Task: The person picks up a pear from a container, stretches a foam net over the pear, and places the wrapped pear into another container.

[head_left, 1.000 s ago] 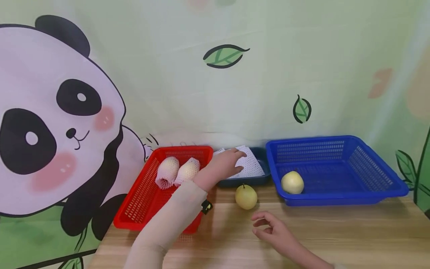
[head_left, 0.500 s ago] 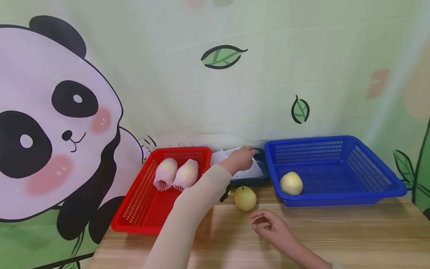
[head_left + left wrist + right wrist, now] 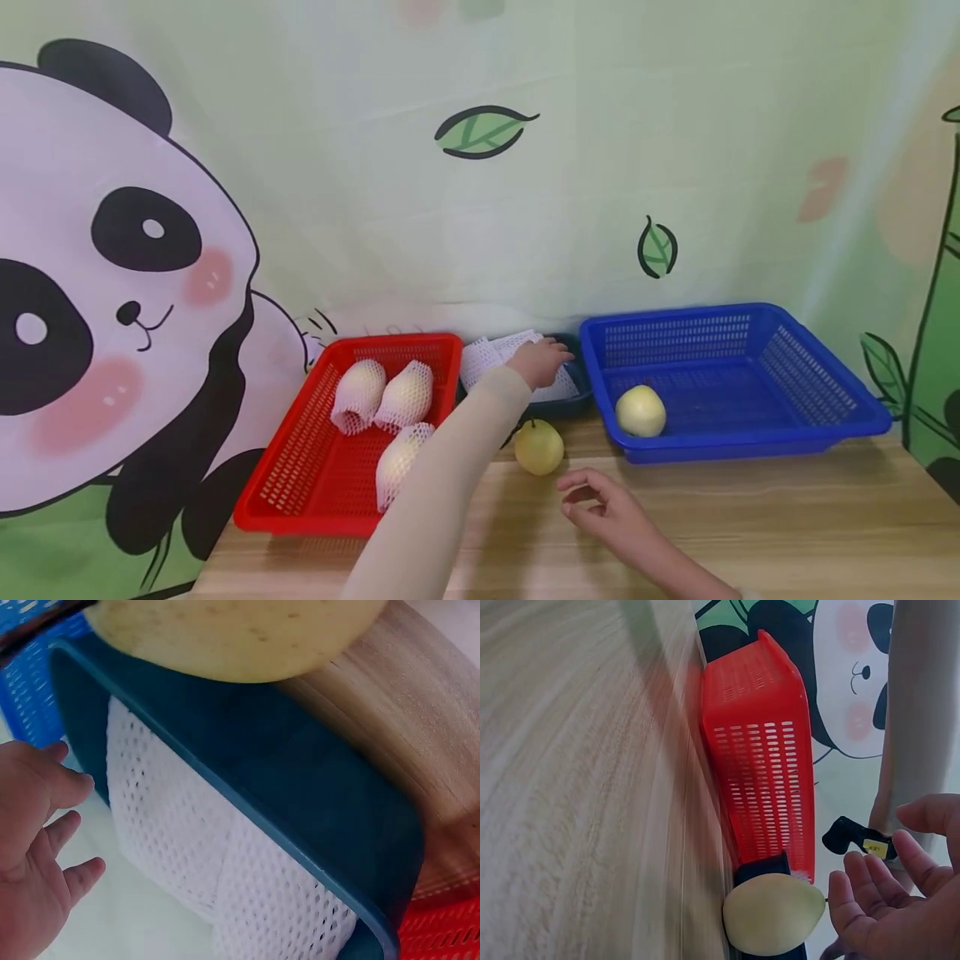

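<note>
My left hand (image 3: 542,362) is over a dark teal tray (image 3: 225,784) of white foam fruit nets (image 3: 176,810). Its fingers are spread and hold nothing in the left wrist view. A bare yellow pear (image 3: 538,447) stands on the table in front of the tray. Close to that pear, my right hand (image 3: 603,508) hovers with loosely bent fingers and nothing in them. Three net-wrapped pears (image 3: 405,396) lie in the red basket (image 3: 296,454), one partly hidden by my left sleeve. Another bare pear (image 3: 641,411) sits in the front left corner of the blue basket (image 3: 757,446).
The wooden table (image 3: 712,517) carries all the containers, with the teal tray between the red and blue baskets. A cloth backdrop (image 3: 570,208) printed with a panda and leaves hangs directly behind them. My left forearm crosses the red basket's right side.
My left hand has moved right across the foam nets in the tray. Its sleeve has shifted off the third wrapped pear, which now shows. The right hand stays nearly still.
</note>
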